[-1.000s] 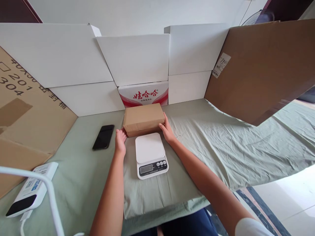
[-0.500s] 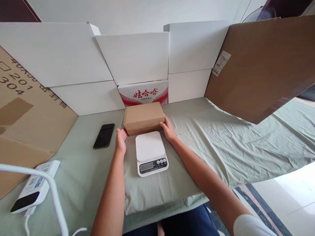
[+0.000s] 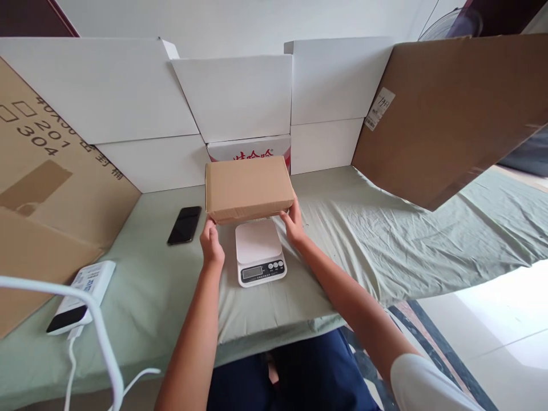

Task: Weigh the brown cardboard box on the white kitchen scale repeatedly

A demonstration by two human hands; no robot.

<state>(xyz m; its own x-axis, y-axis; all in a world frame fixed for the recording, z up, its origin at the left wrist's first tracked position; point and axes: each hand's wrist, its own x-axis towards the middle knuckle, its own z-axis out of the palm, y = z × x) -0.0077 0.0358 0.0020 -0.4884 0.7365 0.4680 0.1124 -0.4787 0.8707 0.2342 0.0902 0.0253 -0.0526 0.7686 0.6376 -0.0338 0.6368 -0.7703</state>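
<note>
A closed brown cardboard box (image 3: 247, 187) hangs in the air above the far half of a white kitchen scale (image 3: 259, 252). My left hand (image 3: 211, 246) grips the box's lower left corner, and my right hand (image 3: 293, 222) grips its lower right corner. The scale sits on the pale green cloth (image 3: 368, 240) with its display and buttons facing me. The box hides the scale's far edge.
A black phone (image 3: 184, 225) lies left of the scale. A white power bank (image 3: 83, 295) with a cable sits at the near left. White boxes (image 3: 128, 97), a red-printed carton (image 3: 252, 152) and brown cardboard sheets (image 3: 454, 108) wall the back and sides.
Both hands have lifted the brown box off the cloth; it now hangs over the scale's far part. The view has tilted slightly.
</note>
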